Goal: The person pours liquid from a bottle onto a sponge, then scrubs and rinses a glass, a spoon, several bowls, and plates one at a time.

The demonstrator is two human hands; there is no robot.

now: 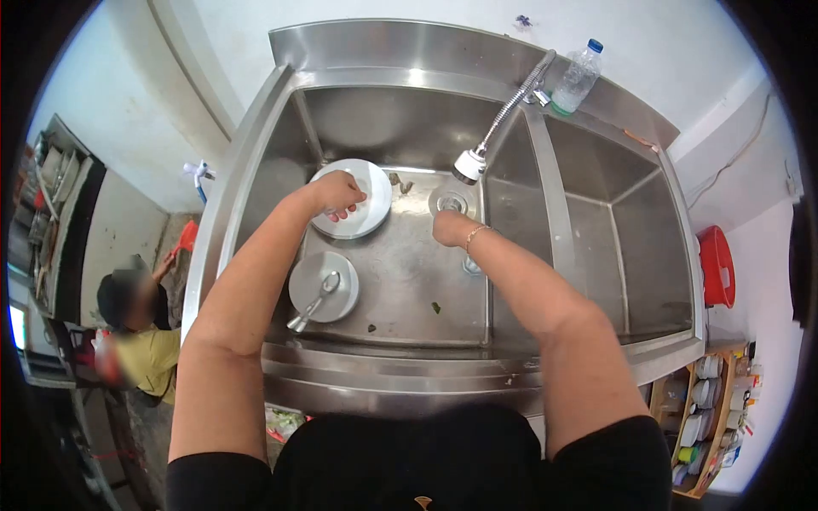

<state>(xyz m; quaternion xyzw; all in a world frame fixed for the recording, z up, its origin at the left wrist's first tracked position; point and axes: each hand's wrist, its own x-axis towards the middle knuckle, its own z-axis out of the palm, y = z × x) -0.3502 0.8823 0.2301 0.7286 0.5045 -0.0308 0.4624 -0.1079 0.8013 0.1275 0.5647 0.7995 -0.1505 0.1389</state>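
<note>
Seen from the head camera, two plates and one spoon point(317, 300) lie in the steel sink point(256, 153). Left of the drain point(452, 203), the left hand point(336, 194) curls its fingers over the white plate point(377, 194). Just below the drain, the right hand point(447, 228) is balled closed; any contents cannot be told. The grey plate point(342, 281) sits nearer, lower left of the drain.

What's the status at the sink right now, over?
Left hand on white plate, left basin. Right hand closed beside the drain, below spray head. Second plate with spoon nearer, apart.
</note>
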